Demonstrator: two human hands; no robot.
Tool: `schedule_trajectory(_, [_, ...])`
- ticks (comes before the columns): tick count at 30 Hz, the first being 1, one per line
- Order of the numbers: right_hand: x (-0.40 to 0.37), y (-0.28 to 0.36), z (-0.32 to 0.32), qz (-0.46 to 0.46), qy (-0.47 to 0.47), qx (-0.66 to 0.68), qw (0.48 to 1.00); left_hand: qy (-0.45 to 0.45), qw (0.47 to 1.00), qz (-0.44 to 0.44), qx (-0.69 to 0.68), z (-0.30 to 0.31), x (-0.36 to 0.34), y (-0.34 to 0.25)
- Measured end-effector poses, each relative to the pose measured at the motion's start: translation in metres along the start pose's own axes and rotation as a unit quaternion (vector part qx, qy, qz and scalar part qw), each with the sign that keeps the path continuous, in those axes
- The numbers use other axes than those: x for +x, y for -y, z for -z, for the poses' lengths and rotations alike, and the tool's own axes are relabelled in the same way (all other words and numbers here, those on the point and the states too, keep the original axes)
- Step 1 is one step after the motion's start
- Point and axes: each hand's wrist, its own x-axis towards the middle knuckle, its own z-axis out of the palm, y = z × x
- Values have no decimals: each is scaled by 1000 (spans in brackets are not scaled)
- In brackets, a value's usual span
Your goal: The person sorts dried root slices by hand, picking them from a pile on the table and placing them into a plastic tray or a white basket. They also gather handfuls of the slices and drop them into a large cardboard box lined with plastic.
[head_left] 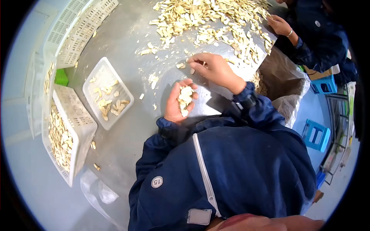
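My left hand [178,101] is palm up with its fingers curled around a small heap of pale dried slices [185,99]. Just above and to its right, my right hand [217,71] hovers over the metal table, thumb and forefinger brought together in a pinch. Something pale shows at those fingertips, but I cannot tell what it is. Two loose slices [180,66] lie right by the fingertips. Farther back on the table spreads a large pile of the same slices [216,19].
Left of my hands, a white tray [129,98] carries some browner pieces. A white slotted basket [85,127] full of slices stands beyond it. To the right is a plastic-lined bin [296,88], near blue stools [317,135]. A co-worker's hand [280,26] touches the pile.
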Motion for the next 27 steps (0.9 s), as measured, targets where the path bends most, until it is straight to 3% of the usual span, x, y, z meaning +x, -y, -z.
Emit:
schedule_trajectory(2, [13, -21, -17, 95, -78, -202, 972, 13, 1000, -1, -4, 4, 2, 1])
schedule_trajectory(5, [18, -16, -22, 76, -68, -296, 950, 34, 999, 3, -21, 9, 3, 2])
schedule_trajectory(12, [9, -22, -16, 39, -56, -206, 976, 33, 999, 13, -35, 7, 4, 1])
schedule_trajectory(15, [4, 13, 3, -48, 5, -62, 997, 36, 999, 7, -28, 9, 4, 1])
schedule_trajectory(18, [-12, 29, 10, 43, 60, 127, 989, 31, 999, -1, -36, 11, 4, 1])
schedule_trajectory(21, [-15, 13, 0, 65, 18, 112, 991, 22, 999, 0, -34, 2, 3, 0])
schedule_trajectory(22, [-15, 5, -5, 47, -16, 46, 998, 21, 999, 1, -30, -1, 3, -1])
schedule_trajectory(25, [-17, -9, -12, 166, -52, -166, 971, 34, 999, 7, -36, 6, 3, 1])
schedule_trajectory(27, [-22, -21, -16, 172, -50, -177, 968, 37, 998, 8, -42, 7, 2, 1])
